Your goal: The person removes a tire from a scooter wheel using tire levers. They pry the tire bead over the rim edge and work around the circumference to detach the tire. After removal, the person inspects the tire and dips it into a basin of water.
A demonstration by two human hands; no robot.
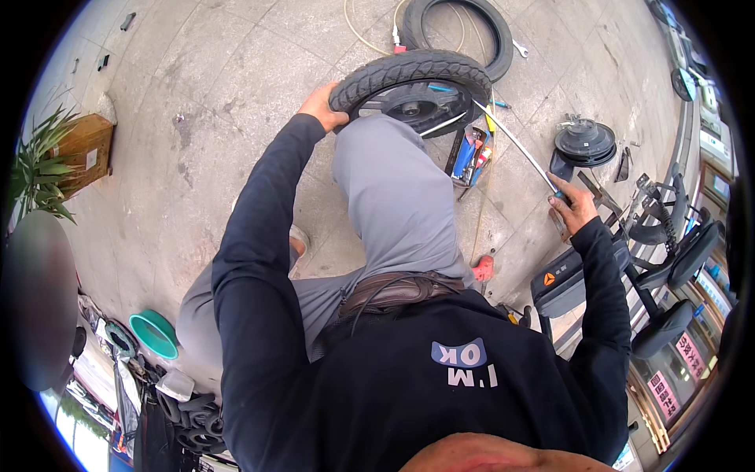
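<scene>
A black, knobbly tire stands tilted against my raised knee, fitted around a dark wheel rim. My left hand is closed on the tire's left side, with the thumb toward me. Out to the right, my right hand is wrapped around the grip of a long, silvery tire lever. The lever's far end meets the right edge of the tire and rim. Another thin metal bar lies across the lower right of the wheel, partly hidden by my knee.
Beyond the wheel lie a loose tire, a wrench and a pale hose. A tool tray sits right of my knee. Farther right are a round motor hub and a scooter. A teal basin is at left.
</scene>
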